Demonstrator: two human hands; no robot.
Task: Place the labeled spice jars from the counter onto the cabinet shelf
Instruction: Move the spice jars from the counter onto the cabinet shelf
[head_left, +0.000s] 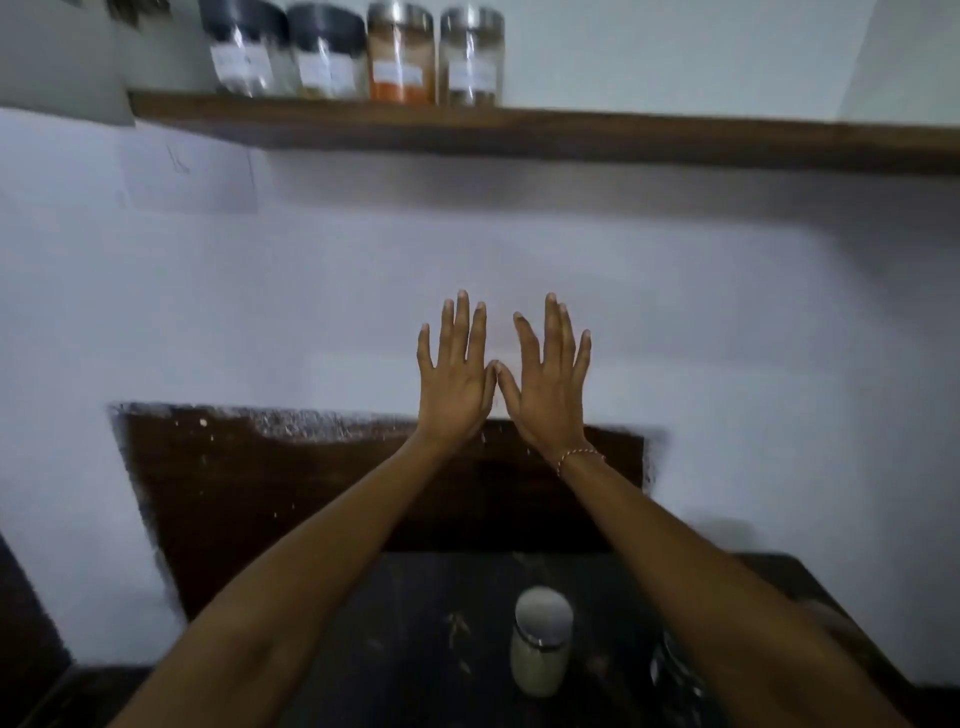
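Plainly, both hands were empty: the left hand (454, 382) and the right hand (545, 387) were held up side by side in front of the pale wall (727, 312), backs to the camera, fingers spread and straight, the thumb tips touching or very nearly so. Neither gripped anything.

Four jars (358, 52) already stood in a row on the wooden shelf (571, 132) at about eleven o'clock in the view, upright, lids up, paper labels facing out. One more jar (540, 642), with a silvery lid and a pale filling, stood on the dark counter (395, 649) at six o'clock, between the forearms and nearer the right one. Its long axis looked vertical, lid toward the camera; no label could be made out on it. Something dark and blurred sat just beside it toward five o'clock, too unclear to name.

The step in hand appeared to be fetching that remaining jar. It would be done well by lowering the right hand, wrapping the body below the lid, lifting it straight and upright, and setting it down toward one o'clock of the row, where the shelf was bare.
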